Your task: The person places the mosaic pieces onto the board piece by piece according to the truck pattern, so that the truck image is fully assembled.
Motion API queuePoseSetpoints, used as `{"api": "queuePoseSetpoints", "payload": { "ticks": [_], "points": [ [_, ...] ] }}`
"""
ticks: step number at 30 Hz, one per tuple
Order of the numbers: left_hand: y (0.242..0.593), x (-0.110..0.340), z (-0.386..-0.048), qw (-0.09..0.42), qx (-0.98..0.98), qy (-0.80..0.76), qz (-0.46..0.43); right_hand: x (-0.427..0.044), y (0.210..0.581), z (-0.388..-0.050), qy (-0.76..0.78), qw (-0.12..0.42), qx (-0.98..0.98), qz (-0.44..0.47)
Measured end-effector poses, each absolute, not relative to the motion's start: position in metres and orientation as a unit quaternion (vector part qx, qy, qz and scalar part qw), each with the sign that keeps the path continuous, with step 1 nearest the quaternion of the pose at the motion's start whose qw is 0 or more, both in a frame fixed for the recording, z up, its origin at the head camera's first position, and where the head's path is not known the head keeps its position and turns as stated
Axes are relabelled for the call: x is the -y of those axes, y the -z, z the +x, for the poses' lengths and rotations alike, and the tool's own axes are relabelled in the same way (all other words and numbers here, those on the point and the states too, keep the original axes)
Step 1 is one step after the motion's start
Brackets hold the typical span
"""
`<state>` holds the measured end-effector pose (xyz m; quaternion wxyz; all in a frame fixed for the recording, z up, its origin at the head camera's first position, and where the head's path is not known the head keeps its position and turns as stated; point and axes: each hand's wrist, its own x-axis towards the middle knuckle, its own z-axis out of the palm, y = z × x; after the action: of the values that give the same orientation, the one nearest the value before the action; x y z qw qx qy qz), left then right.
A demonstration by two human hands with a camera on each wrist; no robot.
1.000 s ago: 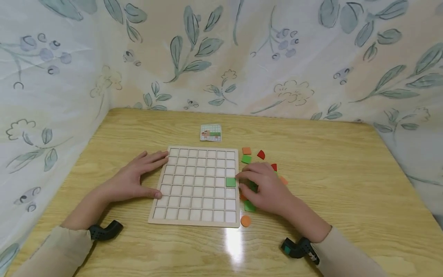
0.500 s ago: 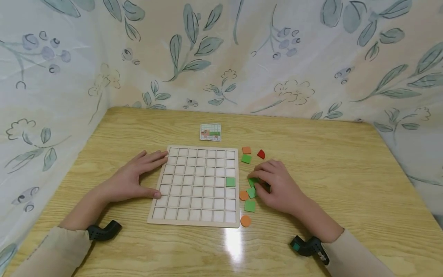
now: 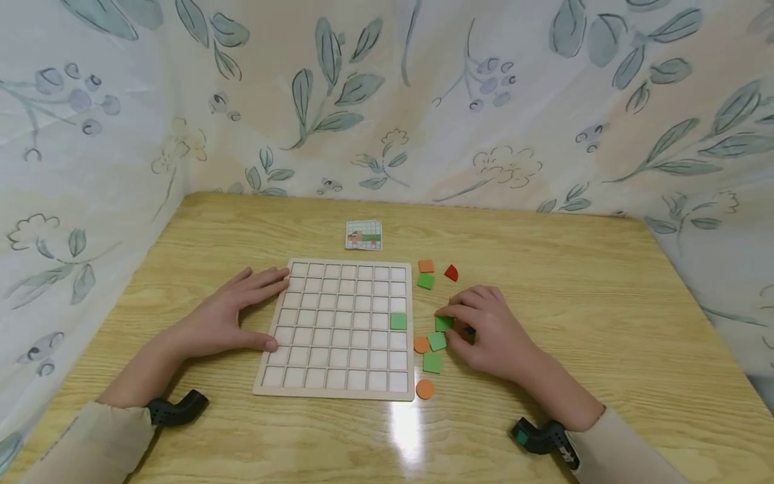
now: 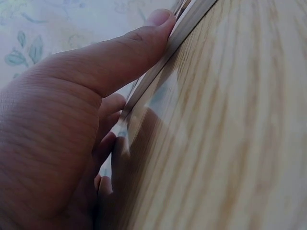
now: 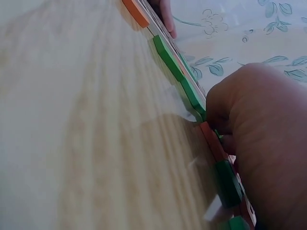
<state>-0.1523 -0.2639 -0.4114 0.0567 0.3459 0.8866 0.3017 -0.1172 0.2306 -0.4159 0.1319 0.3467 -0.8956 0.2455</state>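
A square wooden grid board (image 3: 334, 396) lies flat on the table, with one green tile (image 3: 398, 321) in a cell of its rightmost column. Along the board's left edge the left hand (image 3: 220, 319) rests with fingers and thumb spread; its thumb (image 4: 139, 45) touches the rim in the left wrist view. The right hand (image 3: 492, 333) is right of the board, thumb and index finger pinching a green square (image 3: 443, 324) among loose pieces. Part of that square is under the fingers. In the right wrist view, the right hand (image 5: 268, 139) hides much of the pieces.
Loose pieces by the board include an orange square (image 3: 426, 266), a red quarter-circle (image 3: 451, 273), an orange disc (image 3: 425, 389) and more green squares (image 3: 432, 363). A patterned card (image 3: 364, 235) lies behind the board. Floral cloth (image 3: 459, 101) stands behind the table.
The right hand has moved right, from the board's right edge to the loose pieces, and its fingers have come onto a green square. The left hand has stayed at the board's edge.
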Motion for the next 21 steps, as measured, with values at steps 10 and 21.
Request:
{"api": "queuePoseSetpoints", "payload": {
  "ticks": [10, 21],
  "points": [
    [0.415, 0.261, -0.154, 0.056, -0.886, -0.306, 0.345, -0.23, 0.415, -0.121, -0.236, 0.164, 0.889, 0.358],
    [0.414, 0.264, -0.152, 0.054, -0.888, -0.307, 0.337, -0.213, 0.416, -0.117, -0.25, 0.185, 0.87, 0.383]
  ]
}}
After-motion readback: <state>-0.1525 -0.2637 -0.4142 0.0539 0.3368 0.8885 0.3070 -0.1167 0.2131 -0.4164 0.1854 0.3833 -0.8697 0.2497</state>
